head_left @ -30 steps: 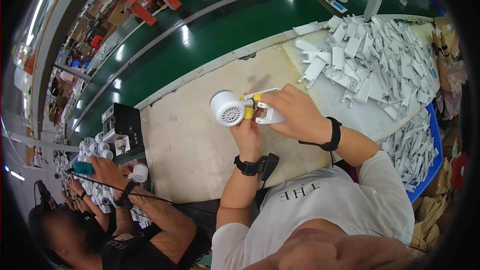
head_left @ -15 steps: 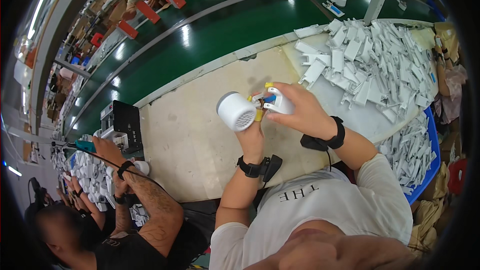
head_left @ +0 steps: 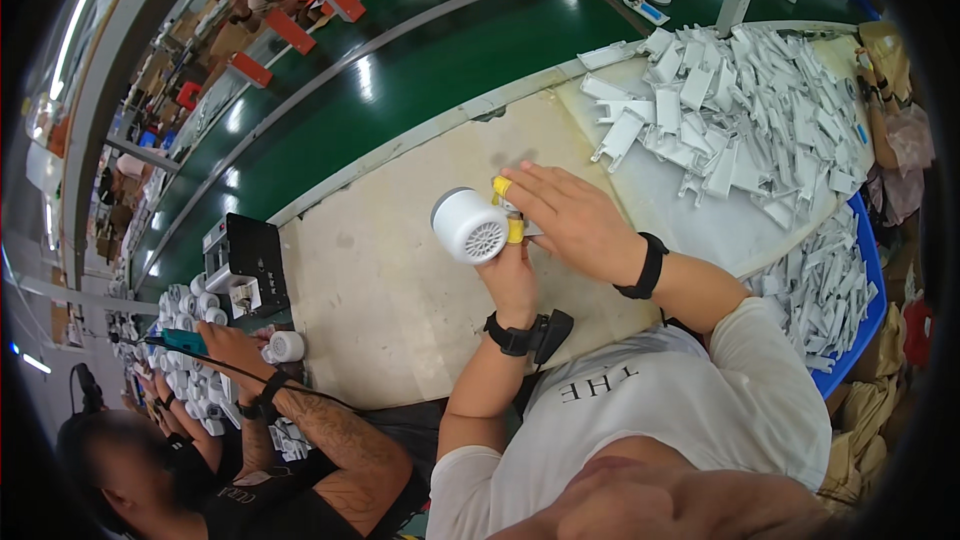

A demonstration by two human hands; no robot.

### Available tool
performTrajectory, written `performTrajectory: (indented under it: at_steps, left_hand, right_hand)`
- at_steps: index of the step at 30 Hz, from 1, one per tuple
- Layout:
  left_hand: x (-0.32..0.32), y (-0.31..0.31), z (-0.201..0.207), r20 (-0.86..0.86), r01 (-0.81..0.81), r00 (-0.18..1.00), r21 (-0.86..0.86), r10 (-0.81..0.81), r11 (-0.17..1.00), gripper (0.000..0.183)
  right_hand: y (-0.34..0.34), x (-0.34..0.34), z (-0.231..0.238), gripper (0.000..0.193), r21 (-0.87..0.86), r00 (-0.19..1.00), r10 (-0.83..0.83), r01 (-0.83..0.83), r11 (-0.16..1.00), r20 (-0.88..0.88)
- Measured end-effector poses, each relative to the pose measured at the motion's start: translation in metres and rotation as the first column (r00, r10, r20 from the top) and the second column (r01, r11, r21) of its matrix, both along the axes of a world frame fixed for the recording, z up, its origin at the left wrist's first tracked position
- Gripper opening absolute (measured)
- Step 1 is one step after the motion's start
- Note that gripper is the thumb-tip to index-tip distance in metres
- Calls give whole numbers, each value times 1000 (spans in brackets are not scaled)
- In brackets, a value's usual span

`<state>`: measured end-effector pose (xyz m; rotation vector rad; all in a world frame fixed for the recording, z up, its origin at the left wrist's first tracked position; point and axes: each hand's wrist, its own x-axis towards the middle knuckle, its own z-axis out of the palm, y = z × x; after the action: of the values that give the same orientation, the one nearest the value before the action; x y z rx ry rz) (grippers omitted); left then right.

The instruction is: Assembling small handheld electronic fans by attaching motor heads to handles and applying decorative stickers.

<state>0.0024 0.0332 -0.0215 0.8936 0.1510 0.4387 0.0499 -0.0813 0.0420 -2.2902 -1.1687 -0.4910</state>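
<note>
My left hand [head_left: 512, 278] is closed around a white cylindrical housing [head_left: 468, 227] with a grey rim and a round grille on its end, held above the table. Yellow wraps show on fingertips. My right hand [head_left: 590, 230] lies against the housing's right side, its fingers together over a white plastic bracket [head_left: 532, 228]. Most of that bracket is hidden behind the right palm, so how it sits against the housing cannot be seen.
A pile of white plastic brackets [head_left: 735, 110] covers the table's right part, above a blue bin [head_left: 868, 285] of similar pieces. Beyond runs a green conveyor [head_left: 420, 60]. At left are a black device [head_left: 255, 265] and a co-worker's hand [head_left: 235, 350] with a teal tool.
My right hand has moved left and turned over, bringing the bracket up to the housing and covering it. The left hand keeps its hold. The co-worker's arm has shifted lower.
</note>
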Motion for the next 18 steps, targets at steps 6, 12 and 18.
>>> performTrajectory:
  at_steps: [6, 12, 18]
  left_hand:
    - [2, -3, 1, 1, -52, 999, 16, 52, 999, 29]
    - [-2, -1, 6, 58, -65, 996, 35, 63, 997, 32]
    - [-2, 6, 15, 119, 21, 992, 72, -30, 997, 35]
  right_hand:
    - [7, 6, -7, 68, 76, 998, 68, -68, 995, 12]
    - [7, 8, -13, 65, 199, 992, 124, -127, 972, 31]
    - [-11, 6, 0, 59, 170, 975, 52, -15, 985, -216]
